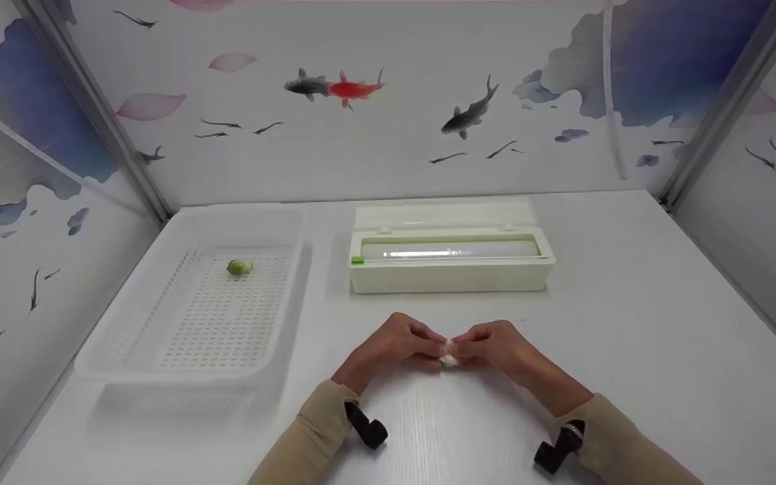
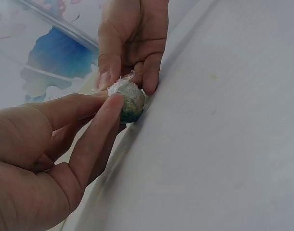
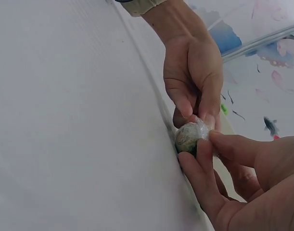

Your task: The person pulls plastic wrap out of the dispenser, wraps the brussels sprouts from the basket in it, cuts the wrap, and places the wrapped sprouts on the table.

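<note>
Both hands meet above the table in front of a cling film box. Between them is a small round green ball wrapped in cling film (image 2: 132, 107), its kind blurred by the crumpled film. My left hand (image 1: 398, 342) pinches it from one side with thumb and fingers. From the other side my right hand (image 1: 496, 347) grips it the same way, fingertips close to those of the left. In the right wrist view the green underside of the ball (image 3: 186, 139) shows, with bunched clear film at one side.
Behind the hands stands the white cling film box (image 1: 452, 277), lid raised, a roll inside and a green slider (image 1: 358, 260) at its left end. To the left, a white perforated basket (image 1: 159, 374) holds one small green round thing (image 1: 238, 267). Printed panels wall the table.
</note>
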`<state>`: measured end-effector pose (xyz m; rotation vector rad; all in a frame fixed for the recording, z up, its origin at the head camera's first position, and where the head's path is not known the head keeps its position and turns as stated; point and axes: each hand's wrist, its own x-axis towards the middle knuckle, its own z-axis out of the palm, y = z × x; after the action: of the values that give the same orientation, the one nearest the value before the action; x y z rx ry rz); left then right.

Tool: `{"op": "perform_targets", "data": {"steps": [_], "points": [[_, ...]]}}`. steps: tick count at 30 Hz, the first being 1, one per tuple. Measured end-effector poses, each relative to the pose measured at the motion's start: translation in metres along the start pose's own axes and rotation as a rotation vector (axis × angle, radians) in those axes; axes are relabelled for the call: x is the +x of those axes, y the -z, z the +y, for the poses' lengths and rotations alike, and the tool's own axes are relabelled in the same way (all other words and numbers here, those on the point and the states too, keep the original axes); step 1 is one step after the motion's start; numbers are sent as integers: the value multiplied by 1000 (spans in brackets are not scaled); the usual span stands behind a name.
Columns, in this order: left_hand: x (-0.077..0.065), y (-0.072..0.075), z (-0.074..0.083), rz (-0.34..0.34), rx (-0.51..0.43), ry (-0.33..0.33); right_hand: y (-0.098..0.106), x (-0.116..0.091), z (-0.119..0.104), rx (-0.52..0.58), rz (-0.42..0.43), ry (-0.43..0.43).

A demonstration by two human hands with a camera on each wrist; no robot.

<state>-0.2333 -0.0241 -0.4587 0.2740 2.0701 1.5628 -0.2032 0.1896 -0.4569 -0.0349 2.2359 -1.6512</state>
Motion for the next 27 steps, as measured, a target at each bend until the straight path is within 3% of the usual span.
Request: {"op": "perform_targets", "data": {"steps": [4,11,17,22,27], "points": [[-1,0,1,-21,-9,-13,1,0,0,55,-35,-5],[-1,-7,0,59,46,-27,0,-1,-1,78,-45,-14],[-2,-7,1,34,19,-21,-1,-2,-1,77,-29,-1],[-2,-5,1,42,-26,11,-1,-3,-4,-3,-11,-28],[1,-8,1,97,36,13,-3,-3,-7,-89,58,-72]]}}
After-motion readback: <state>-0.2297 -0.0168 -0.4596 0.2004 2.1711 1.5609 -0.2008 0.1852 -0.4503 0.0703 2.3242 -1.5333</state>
